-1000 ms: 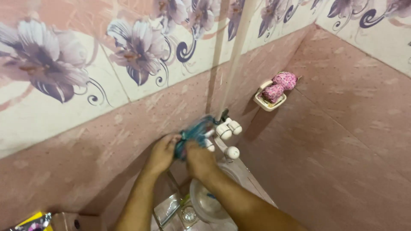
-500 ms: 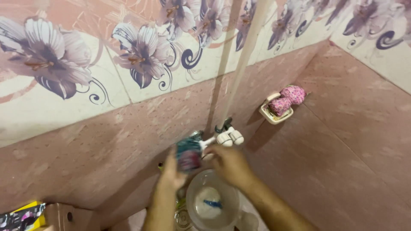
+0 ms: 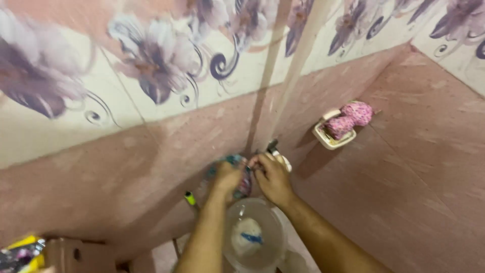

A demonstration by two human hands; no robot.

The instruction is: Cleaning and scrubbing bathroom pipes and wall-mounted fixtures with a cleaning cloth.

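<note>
Both my hands meet at a small teal and pink packet (image 3: 241,181), close to the pink tiled wall. My left hand (image 3: 225,178) grips the packet's left side, my right hand (image 3: 272,178) pinches its top right edge. The packet is mostly hidden by my fingers and blurred. Directly below them stands a clear plastic container (image 3: 252,233) with a white lump and a blue mark inside. White tap knobs (image 3: 283,161) on the wall peek out behind my right hand.
A white pipe (image 3: 298,65) runs up the floral tiled wall. A white soap dish (image 3: 328,135) with pink scrubbers (image 3: 349,119) hangs in the corner at right. A green-tipped stick (image 3: 190,199) leans by the wall. A yellow box (image 3: 20,252) sits at the lower left.
My hands dropped apart over the container with the packet in the left, then came together again on it near the tap. The camera shifted slightly.
</note>
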